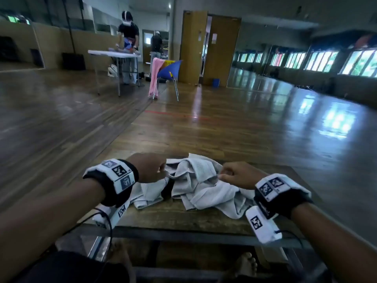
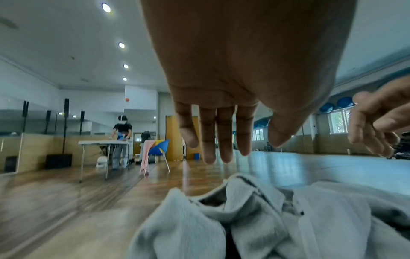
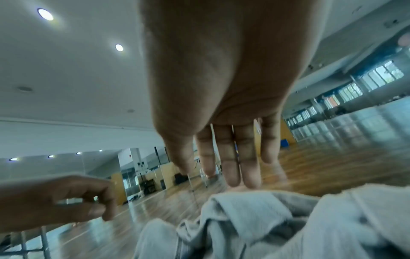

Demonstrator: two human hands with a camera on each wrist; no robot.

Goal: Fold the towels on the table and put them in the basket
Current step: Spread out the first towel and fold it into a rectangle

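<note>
**Two hands over a heap of grey towels on a wooden table**

A pile of pale grey towels lies crumpled on a low wooden table with a dark metal frame, seen from the head camera of the person seated at it. The cloth is soft terry, unfolded, bunched into ridges and deep creases, with hemmed edges turned up here and there. The heap spreads mostly from side to side across the tabletop, its long axis running left to right in front of the person. One smaller bunch sits toward the left, a larger spread reaches toward the right, and a flap at the far edge stands up and points away from the person. How many towels make up the heap cannot be told.

The left hand hovers at the left end of the heap. In its wrist view its fingers hang straight and relaxed above the cloth, holding nothing. The right hand is at the right side of the heap. In its own wrist view its fingers hang straight above the towels with nothing gripped; in the head view the fingertips sit right at the cloth, and contact cannot be confirmed.

Both wrists carry black bands with white marker tags. Far behind, on the shiny wooden floor, stands a blue chair draped with a pink cloth, beside a white folding table where another person stands.
</note>
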